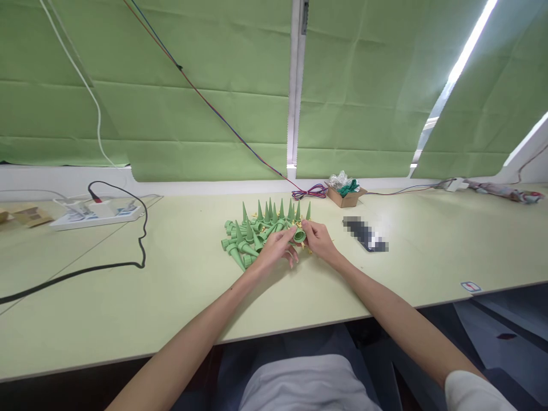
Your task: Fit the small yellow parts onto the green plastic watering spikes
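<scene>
A green plastic spike [299, 235] with a hollow, ribbed round end sits between my two hands, its open end facing me. My left hand [277, 246] pinches it from the left, the lower fingers loosely curled. At its right side my right hand [317, 237] is closed, thumb and fingers against the rim; whether a small part is also in those fingers is hidden. Just beyond and left of my hands lies a pile of similar green spikes [242, 246]. Several more stand upright on their wide ends [274, 212] behind it. Small yellow pieces [301, 216] are scattered among them.
A small cardboard box [343, 197] holding clear plastic and green material stands at the back, beside a coiled red-blue cable [310, 192]. A dark, pixelated object [365, 234] lies right. On the left are a white power strip [96, 216] and a black cable [142, 251].
</scene>
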{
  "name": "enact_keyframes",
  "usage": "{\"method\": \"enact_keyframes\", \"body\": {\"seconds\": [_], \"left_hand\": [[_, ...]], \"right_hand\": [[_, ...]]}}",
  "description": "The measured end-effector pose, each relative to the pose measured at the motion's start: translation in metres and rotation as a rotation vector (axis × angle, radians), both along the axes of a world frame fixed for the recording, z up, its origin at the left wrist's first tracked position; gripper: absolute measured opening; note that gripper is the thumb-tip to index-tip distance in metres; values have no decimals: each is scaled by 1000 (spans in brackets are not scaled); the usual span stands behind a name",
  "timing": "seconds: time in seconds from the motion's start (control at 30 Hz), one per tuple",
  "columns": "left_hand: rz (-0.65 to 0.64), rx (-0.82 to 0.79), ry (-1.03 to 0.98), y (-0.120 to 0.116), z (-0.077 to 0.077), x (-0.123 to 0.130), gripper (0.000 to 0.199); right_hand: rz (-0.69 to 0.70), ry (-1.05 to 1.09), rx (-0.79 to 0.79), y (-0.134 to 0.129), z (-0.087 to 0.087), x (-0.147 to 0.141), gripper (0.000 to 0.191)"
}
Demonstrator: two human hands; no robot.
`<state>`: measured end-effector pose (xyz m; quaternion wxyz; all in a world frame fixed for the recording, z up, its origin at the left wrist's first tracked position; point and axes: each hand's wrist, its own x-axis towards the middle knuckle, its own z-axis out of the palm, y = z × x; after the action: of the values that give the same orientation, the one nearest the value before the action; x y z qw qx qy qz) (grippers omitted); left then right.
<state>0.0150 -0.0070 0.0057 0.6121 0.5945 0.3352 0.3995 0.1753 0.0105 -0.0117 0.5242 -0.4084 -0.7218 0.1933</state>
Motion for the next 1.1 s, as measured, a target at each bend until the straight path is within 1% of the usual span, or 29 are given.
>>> {"method": "enact_keyframes", "body": {"seconds": [0.2,0.27,0.37,0.53,0.67,0.77,0.9,1.1], "left_hand": [[11,38,30,-2,3,0,44],[2,83,57,-3,4,0,43],[-3,194,101,-5,3,0,42],[66,339,178,-6,0,0,36],[112,385,233,-8,-1,0,31],[153,413,263,-8,-1,1,31],[230,489,307,-7,-3,1,31],[209,542,329,-4,-7,0,27]], "right_hand": [[-26,-19,-6,1,-1,1,58],[-45,-23,-5,1,-1,1,59],[-52,-22,-5,1,-1,1,58],[-62,-22,-10,2,-1,1,59],[-70,-27,-18,2,-2,0,61],[-62,-27,-18,2,-1,0,61],[-46,-26,-12,2,-1,0,61],[-42,-41,3,2,0,0,60]]}}
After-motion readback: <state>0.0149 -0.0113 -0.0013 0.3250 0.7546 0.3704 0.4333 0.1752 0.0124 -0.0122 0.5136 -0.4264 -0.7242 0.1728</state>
